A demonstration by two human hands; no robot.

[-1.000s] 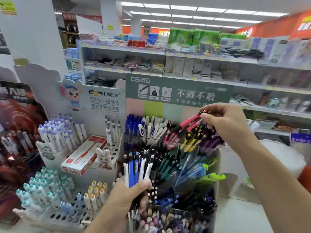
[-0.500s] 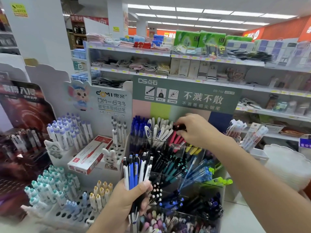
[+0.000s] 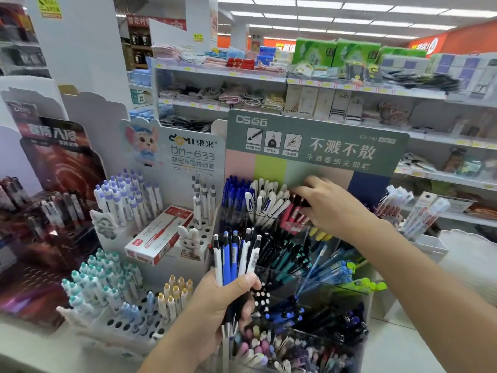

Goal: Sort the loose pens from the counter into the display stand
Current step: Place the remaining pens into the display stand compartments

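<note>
Your right hand, which a second ago held a red pen up over the clear display stand, has now dropped to the stand's top row, its curled fingers pinching the dark caps of the red pens standing in the compartment just right of the white pens. Half a second ago it was already reaching into that same row. Your left hand has stayed low in front of the stand, fist wrapped round a bundle of loose pens, blue, white and black, clips up.

The stand sits on a pale shop counter, its tiers packed with blue pens, black and teal ones and translucent blue ones. To its left a white perforated rack carries cap-topped pens and a red-and-white box. Behind run store shelves of folded cloths, socks and green tissue packs under strip lights.

The green header card reads "DS点石", "不溅不散" and "DS-758". The white card beside it, with a cartoon mouse, reads "DOMI 東米" and "DM-633".
</note>
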